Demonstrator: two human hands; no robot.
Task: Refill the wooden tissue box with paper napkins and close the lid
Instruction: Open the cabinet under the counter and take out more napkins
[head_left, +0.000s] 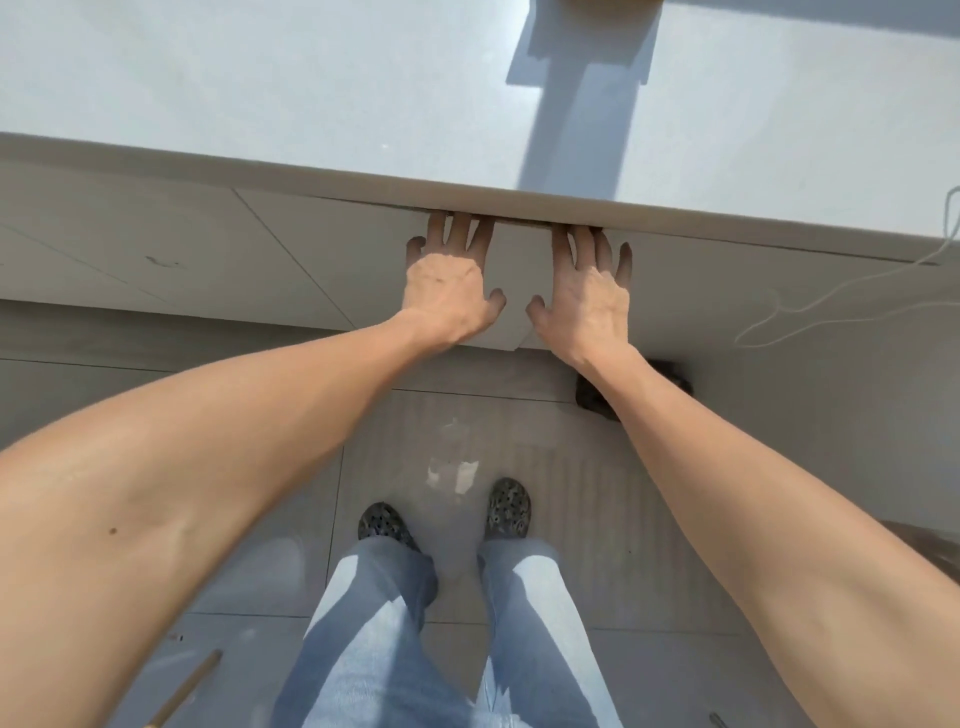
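Presumably I'm opening or shutting a cabinet door (522, 291) under the white countertop (260, 93): my left hand (447, 288) and right hand (589, 296) lie flat on it, fingers spread, gripping nothing, so I'd press evenly near its top edge. No napkins show; a wooden sliver at twelve o'clock (613, 2) may be the tissue box. A white cord (831, 296) trails at three o'clock above a grey tiled floor (597, 493).
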